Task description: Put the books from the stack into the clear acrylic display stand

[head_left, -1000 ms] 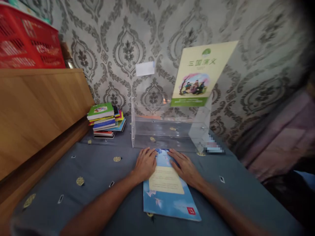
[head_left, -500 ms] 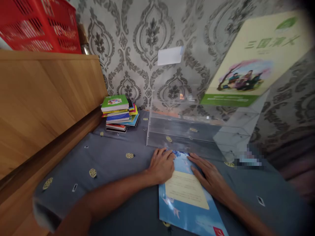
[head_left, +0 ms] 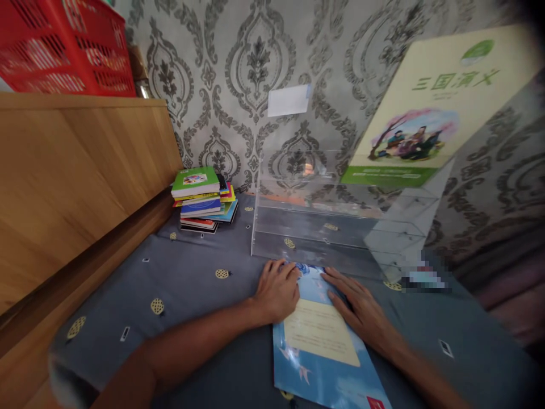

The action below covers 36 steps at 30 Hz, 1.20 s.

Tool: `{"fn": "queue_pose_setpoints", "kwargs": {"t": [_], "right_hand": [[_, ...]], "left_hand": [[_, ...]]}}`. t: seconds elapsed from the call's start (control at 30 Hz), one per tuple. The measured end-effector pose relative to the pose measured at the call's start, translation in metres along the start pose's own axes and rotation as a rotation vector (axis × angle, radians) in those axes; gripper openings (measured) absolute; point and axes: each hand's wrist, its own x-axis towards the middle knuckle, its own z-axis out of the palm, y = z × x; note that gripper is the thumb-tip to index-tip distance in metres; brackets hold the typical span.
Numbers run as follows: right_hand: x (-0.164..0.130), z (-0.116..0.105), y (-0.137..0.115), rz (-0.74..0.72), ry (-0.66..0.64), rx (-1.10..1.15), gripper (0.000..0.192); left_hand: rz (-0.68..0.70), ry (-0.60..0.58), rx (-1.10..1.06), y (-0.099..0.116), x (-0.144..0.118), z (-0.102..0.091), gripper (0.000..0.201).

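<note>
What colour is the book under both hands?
Sky blue with a cream panel; book, head view.

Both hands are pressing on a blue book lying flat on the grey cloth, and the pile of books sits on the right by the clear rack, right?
Not quite. In the head view the pile of books sits left of the clear rack, by the wooden board. The rest holds: the left hand and right hand lie on the blue book on the grey cloth.

— Can you read that blue booklet (head_left: 327, 352)?

— No, its near corner runs off the bottom edge, and both hands cover its top.

— And the label by the clear rack (head_left: 340, 227)?

— Blurred out. The red crate (head_left: 63, 51) is cut off up top too.
</note>
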Motion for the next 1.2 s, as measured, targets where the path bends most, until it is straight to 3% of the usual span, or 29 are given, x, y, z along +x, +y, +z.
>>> {"fn": "queue_pose_setpoints", "kwargs": {"t": [0.63, 0.9, 1.2], "right_hand": [[0.002, 0.005, -0.002, 0.017, 0.034, 0.081, 0.044], [-0.003, -0.014, -0.014, 0.132, 0.074, 0.322, 0.036], [-0.003, -0.015, -0.006, 0.291, 0.200, 0.748, 0.045]], "left_hand": [[-0.017, -0.020, 0.089, 0.001, -0.001, -0.004, 0.033], [0.037, -0.048, 0.065, -0.003, 0.002, -0.004, 0.034], [0.256, -0.080, 0.046, 0.013, 0.037, 0.005, 0.035]]}}
